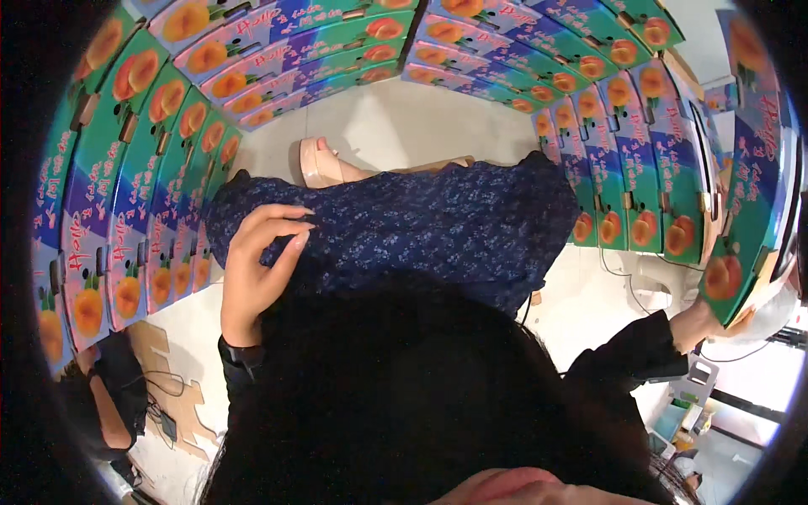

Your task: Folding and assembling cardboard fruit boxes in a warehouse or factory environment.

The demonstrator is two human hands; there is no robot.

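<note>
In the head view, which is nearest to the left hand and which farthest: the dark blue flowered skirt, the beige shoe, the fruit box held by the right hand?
From the left hand:
1. Dark blue flowered skirt: directly under the fingers, touching them.
2. Beige shoe: just above the hand, on the pale floor.
3. Fruit box: far across at the right edge, held from below by the right hand.

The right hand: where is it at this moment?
In the head view, far right, the right hand grips the lower edge of a fruit-printed box beside stacked boxes.
</note>
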